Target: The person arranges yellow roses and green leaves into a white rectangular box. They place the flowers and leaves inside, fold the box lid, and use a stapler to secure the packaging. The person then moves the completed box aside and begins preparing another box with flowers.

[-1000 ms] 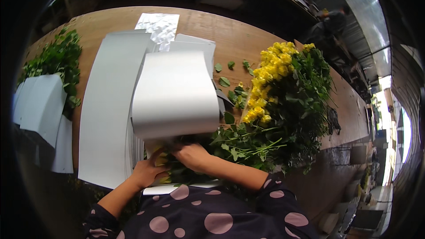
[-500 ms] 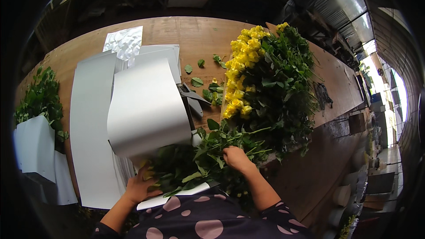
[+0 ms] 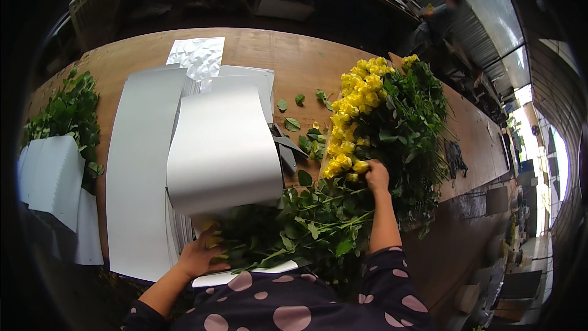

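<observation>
My left hand (image 3: 201,256) is at the left end of a leafy bunch of rose stems (image 3: 306,220). Its fingers are apart against yellow blooms, partly hidden under a curved white sheet (image 3: 223,153) that arches over the bunch. A white strip (image 3: 245,274) shows along the bunch's near side, by my body. My right hand (image 3: 378,178) reaches to the near end of a pile of yellow roses (image 3: 361,95). Its fingers close around a yellow rose (image 3: 360,167) just below the bloom. The pile's blooms face left and its leafy stems point right.
Long white sheets (image 3: 138,178) lie stacked at the left on the wooden table (image 3: 294,49). A grey tool (image 3: 288,150) and loose leaves (image 3: 292,124) lie between sheets and roses. Wrapped greenery (image 3: 55,165) stands far left. A person (image 3: 441,15) is in the far background.
My right hand has moved from the leafy stems in front of me up and right to the rose pile, onto a bloom. My left hand stays at the bunch's left end.
</observation>
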`<state>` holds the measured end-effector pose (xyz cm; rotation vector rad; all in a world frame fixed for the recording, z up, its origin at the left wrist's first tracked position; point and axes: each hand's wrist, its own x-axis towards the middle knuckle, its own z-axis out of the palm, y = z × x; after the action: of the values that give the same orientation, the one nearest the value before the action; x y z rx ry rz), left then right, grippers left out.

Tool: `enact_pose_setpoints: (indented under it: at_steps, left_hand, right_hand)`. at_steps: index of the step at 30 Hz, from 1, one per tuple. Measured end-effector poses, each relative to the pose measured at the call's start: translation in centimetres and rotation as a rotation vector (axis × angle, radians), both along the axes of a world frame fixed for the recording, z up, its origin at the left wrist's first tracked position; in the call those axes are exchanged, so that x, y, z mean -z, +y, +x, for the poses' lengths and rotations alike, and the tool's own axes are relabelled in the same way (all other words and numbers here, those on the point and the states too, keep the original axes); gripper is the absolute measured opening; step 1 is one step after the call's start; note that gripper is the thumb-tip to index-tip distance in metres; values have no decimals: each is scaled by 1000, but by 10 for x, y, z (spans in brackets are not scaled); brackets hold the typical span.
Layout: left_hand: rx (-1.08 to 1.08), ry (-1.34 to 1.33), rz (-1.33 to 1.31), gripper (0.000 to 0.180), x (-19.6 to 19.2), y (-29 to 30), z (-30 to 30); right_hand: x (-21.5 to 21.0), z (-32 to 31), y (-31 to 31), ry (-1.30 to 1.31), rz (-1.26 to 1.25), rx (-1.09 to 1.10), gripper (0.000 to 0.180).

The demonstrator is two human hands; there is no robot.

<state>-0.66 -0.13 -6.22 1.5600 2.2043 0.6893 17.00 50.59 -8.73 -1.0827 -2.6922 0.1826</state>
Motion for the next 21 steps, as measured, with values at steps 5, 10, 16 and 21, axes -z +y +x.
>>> enact_pose_setpoints:
  at_steps: [5, 10, 16, 21]
  left_hand:
    - [-8, -41, -28, 41, 6, -4, 1]
    - [-13, -83, -7, 42, 4, -1, 1]
    - [-6, -34, -27, 42, 1, 0, 0]
    - [1, -28, -33, 39, -1, -5, 0]
  right_hand:
    - [-25, 29, 7, 483, -504, -60, 22]
    - [-43, -1, -9, 195, -310, -37, 18]
    - [-17, -57, -8, -307, -98, 161, 30]
    - [-33, -35, 1, 204, -161, -71, 25]
